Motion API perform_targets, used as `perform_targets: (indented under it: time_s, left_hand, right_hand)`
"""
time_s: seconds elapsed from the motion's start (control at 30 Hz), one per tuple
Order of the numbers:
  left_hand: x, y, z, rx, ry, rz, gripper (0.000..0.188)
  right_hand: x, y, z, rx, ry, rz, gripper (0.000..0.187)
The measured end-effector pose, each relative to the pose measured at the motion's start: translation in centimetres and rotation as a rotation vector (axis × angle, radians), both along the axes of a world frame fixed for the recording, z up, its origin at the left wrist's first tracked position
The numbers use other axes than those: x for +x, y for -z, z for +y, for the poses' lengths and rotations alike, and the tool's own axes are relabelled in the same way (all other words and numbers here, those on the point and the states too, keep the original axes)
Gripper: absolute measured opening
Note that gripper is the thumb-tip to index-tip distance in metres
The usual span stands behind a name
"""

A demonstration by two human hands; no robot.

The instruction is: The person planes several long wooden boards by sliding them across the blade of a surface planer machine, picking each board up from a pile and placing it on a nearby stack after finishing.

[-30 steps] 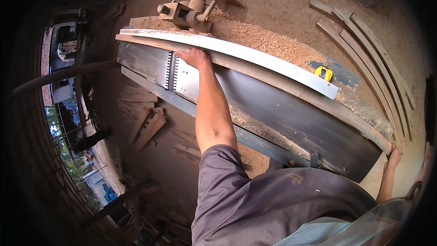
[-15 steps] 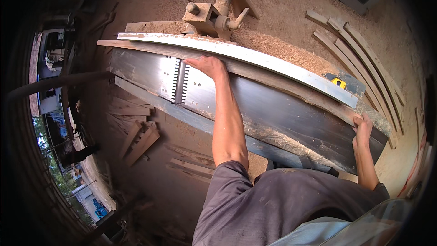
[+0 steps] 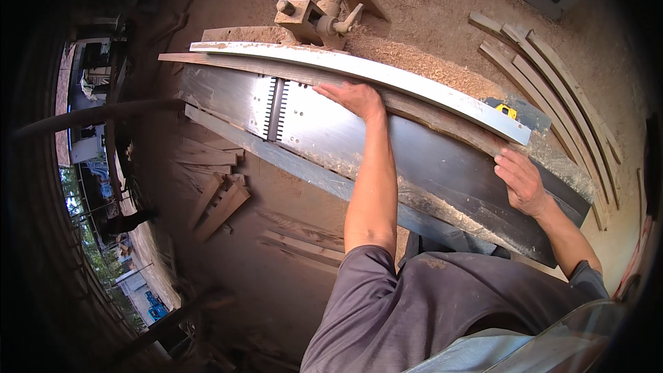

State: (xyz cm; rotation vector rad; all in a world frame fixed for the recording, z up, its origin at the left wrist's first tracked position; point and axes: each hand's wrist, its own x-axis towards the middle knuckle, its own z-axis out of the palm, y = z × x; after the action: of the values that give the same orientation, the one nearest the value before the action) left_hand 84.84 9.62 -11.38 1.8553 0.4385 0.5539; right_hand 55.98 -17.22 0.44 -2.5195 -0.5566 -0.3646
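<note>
A long wooden board (image 3: 429,116) lies along the white-faced fence (image 3: 414,77) of a jointer, on its metal table (image 3: 428,155). My left hand (image 3: 356,99) rests on the board with fingers stretched out, to the right of the toothed slot (image 3: 277,109) that crosses the table. At the board's right end is my right hand (image 3: 523,183), its fingers extended and their tips touching the wood. Neither hand is wrapped around the board. The board's left end reaches past the slot, beyond the fence's left end.
Behind the fence stands a dusty clamp bracket (image 3: 314,24) among wood shavings. A yellow tape measure (image 3: 506,110) sits behind the fence's right end. Several wood strips (image 3: 559,90) lie at the far right. Wood offcuts (image 3: 224,204) are piled on the floor at left.
My left hand now lies farther right of the slot. My right hand has let go of the board's end, shifted left and opened. The view has moved slightly.
</note>
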Motion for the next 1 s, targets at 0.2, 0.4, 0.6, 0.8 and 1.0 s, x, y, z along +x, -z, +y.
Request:
perform_targets:
  time_s: [0.2,0.4,0.6,0.8,1.0]
  left_hand:
    - [0.5,-0.2,-0.4,0.056,0.012,-0.009,0.057]
    - [5.0,6.2,5.5,-0.187,-0.027,-0.168,0.051]
    - [9.9,3.6,10.0,-1.268,0.380,-0.102,0.048]
    - [16.5,6.6,20.2,-1.133,0.554,-0.205,0.039]
    - [22.7,3.7,21.8,-1.116,0.522,0.025,0.067]
  right_hand:
    - [3.1,2.8,-1.0,0.006,-0.171,-0.066,0.025]
    - [4.8,3.5,1.6,0.073,-0.102,-0.069,0.016]
    - [8.6,5.0,5.4,0.114,-0.047,-0.069,0.017]
    - [13.7,5.1,10.8,0.153,-0.082,-0.065,0.016]
    - [20.3,6.5,16.7,0.137,-0.043,-0.051,0.011]
